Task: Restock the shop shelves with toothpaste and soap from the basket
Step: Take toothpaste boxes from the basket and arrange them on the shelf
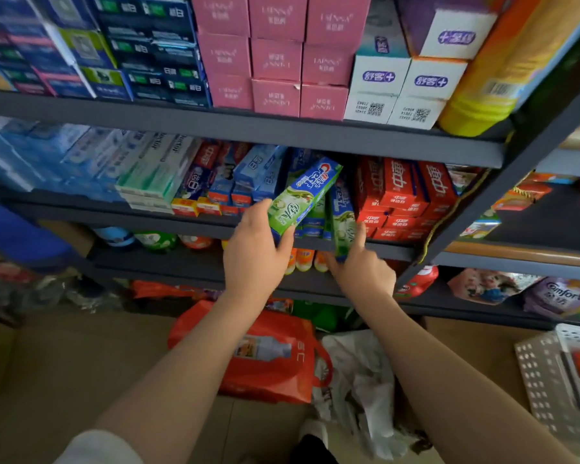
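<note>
My left hand (255, 252) is shut on the near end of a green and blue Crest toothpaste box (303, 195), which tilts up and away into the middle shelf (382, 251). My right hand (359, 266) grips a second green Crest box (344, 226) that stands on edge at the shelf's front lip, forefinger stretched along its side. More Crest boxes lie behind these two. Red toothpaste boxes (402, 195) are stacked right beside them. A white perforated basket (556, 373) sits at the lower right edge, its contents mostly cut off.
The top shelf holds blue, pink (275, 58) and white boxes. Left of the Crest boxes lie blue and white toothpaste boxes (154, 172). Bottles and refill pouches fill the lower shelves. A red bag (268, 360) and a white plastic bag (359, 380) lie on the floor below my arms.
</note>
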The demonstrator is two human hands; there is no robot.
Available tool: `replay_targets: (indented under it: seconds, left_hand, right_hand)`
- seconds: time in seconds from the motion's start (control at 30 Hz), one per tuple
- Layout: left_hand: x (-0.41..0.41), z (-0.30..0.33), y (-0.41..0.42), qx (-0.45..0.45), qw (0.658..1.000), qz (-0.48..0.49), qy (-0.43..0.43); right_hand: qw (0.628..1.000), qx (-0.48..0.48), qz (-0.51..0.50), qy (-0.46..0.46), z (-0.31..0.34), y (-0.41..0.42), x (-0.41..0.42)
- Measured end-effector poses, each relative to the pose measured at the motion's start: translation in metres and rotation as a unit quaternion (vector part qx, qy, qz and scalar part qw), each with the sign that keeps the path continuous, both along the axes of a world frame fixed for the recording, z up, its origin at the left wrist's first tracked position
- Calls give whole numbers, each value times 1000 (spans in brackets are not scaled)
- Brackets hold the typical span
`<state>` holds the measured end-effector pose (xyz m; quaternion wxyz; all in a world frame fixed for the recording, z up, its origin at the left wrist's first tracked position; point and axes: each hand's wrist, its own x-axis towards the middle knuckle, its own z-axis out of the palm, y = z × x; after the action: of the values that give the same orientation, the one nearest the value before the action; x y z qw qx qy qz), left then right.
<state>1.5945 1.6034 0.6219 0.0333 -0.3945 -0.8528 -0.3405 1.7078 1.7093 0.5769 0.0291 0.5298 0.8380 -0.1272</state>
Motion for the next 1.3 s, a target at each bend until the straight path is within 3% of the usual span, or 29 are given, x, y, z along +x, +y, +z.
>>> replay_targets:
  seconds: [0.13,0.27,0.47,0.6,0.7,0.8,0.93,1.03,1.1,1.3]
  left_hand:
    - [-4,-19,41,-68,996,-28,47]
    - [-3,-36,63,-119,987,-65,89]
    - [7,-48,69,-190,971,-142,4]
    - [-6,-50,66,-172,958,-228,-29]
    - [-14,-49,67,-213,945,-247,17]
    - [-17,-48,72,-261,939,-188,121]
    - [-28,-53,73,-151,974,-126,117]
    - [-36,-59,60,10,991,-105,85]
    - [-44,-66,50,27,995,-64,76]
    - [-50,-73,47,-72,992,-106,-1]
  right_hand:
    - [998,-48,45,-13,-14,17,3]
    - [991,-16,129,-19,-20,28,8]
    - [984,26,175,-10,-19,36,4]
    - [983,32,179,-11,-19,45,-3]
    - [987,26,161,-1,-17,53,-5]
    - [988,23,150,4,-17,55,-7]
    - [987,49,149,21,-16,52,-6]
    - [950,210,200,114,-21,49,-2]
    - [930,261,215,146,-23,49,-6]
    - [964,58,234,113,-20,55,-23]
